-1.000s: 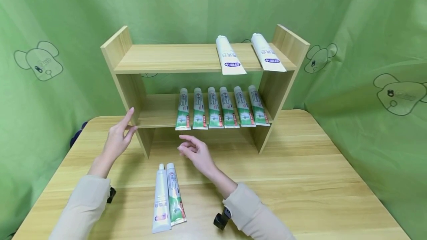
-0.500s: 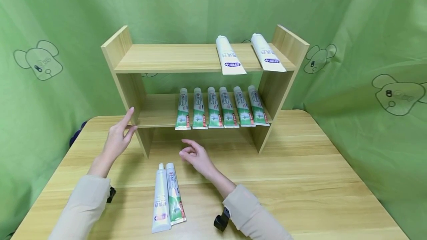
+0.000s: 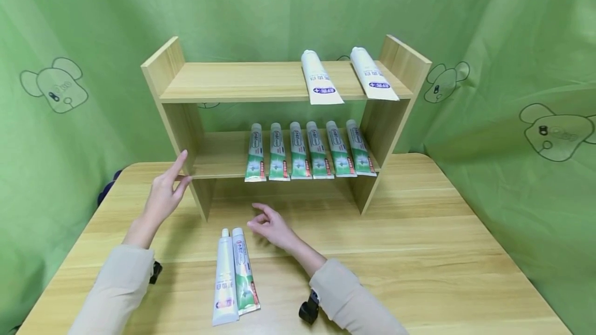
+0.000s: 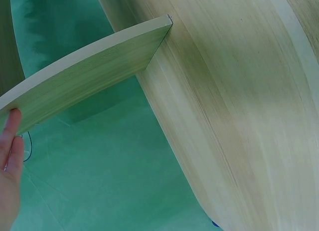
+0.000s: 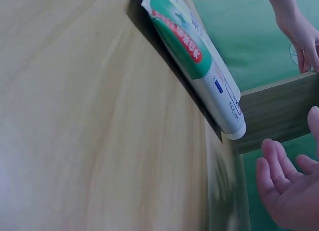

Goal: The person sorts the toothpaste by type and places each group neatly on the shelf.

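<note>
My left hand [image 3: 163,195] rests its fingers on the front edge of the left side panel of a wooden shelf [image 3: 181,143]; the left wrist view shows the fingertips [image 4: 14,118] against that board. My right hand [image 3: 276,230] hovers over the table just below the lower shelf board, fingers loosely bent and holding nothing. Left of and nearer than it, a white toothpaste tube [image 3: 225,283] and a green-and-white toothpaste tube [image 3: 245,273] lie side by side, caps toward the shelf. In the right wrist view, that green-and-white tube [image 5: 194,56] lies beyond the right fingers [image 5: 279,171].
Several green-and-white toothpaste tubes [image 3: 298,151] lie in a row on the lower board, their ends at its front edge. Two white tubes [image 3: 320,79] lie on the right half of the top board. A green curtain [image 3: 261,9] hangs behind the wooden table [image 3: 419,252].
My right hand has lowered a little toward the table, nearer to the caps of the two lying tubes. The left hand stays at the panel.
</note>
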Demonstrator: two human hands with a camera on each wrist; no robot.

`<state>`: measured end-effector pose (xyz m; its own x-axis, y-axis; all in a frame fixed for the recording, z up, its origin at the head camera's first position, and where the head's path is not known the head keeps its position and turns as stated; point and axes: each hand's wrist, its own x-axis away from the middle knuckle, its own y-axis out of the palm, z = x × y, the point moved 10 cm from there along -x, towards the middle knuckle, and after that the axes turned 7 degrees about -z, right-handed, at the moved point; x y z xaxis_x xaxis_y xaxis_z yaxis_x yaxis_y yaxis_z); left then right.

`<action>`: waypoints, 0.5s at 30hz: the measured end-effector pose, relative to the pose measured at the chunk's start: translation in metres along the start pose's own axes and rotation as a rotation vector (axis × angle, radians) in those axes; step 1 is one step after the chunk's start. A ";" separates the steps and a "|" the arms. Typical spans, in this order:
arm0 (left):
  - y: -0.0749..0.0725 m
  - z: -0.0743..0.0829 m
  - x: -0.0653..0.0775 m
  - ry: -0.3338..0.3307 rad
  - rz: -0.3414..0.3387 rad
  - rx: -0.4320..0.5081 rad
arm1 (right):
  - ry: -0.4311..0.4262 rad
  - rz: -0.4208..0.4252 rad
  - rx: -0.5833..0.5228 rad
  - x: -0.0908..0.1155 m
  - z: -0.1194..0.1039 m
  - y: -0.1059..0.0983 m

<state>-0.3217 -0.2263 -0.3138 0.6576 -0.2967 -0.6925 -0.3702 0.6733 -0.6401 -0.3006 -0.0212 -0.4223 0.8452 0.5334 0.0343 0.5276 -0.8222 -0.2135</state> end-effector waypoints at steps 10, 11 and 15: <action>-0.001 -0.001 0.001 -0.012 -0.003 0.002 | 0.031 -0.046 0.030 -0.006 0.019 0.010; -0.001 -0.001 0.001 -0.011 -0.004 0.001 | 0.032 -0.049 0.039 -0.008 0.025 0.010; 0.000 0.001 0.000 0.003 -0.001 -0.002 | 0.045 -0.059 0.078 -0.012 0.039 0.011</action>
<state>-0.3211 -0.2259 -0.3131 0.6559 -0.2994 -0.6929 -0.3707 0.6719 -0.6412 -0.3085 -0.0291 -0.4633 0.8165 0.5699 0.0927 0.5701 -0.7705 -0.2852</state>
